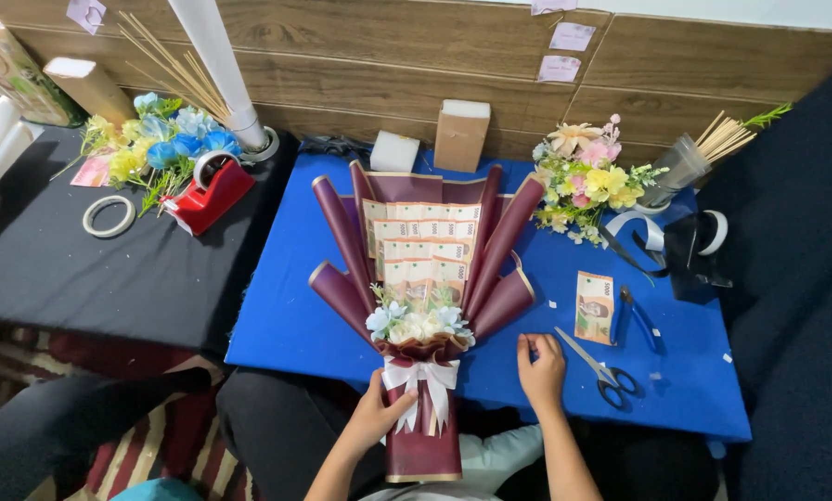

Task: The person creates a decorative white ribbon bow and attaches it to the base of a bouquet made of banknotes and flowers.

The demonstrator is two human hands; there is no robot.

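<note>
While the left hand grips the maroon bouquet handle at bottom centre, the right hand rests loosely open on the blue tabletop; looks like final arranging, and the scissors sit just beside it.

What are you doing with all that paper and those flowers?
A person's left hand grips the handle of a maroon bouquet just beside its white ribbon bow. Rows of banknotes and small pale flowers sit inside the wrap. The right hand rests flat on the blue table. Scissors, blue pliers and a loose banknote lie to its right.
</note>
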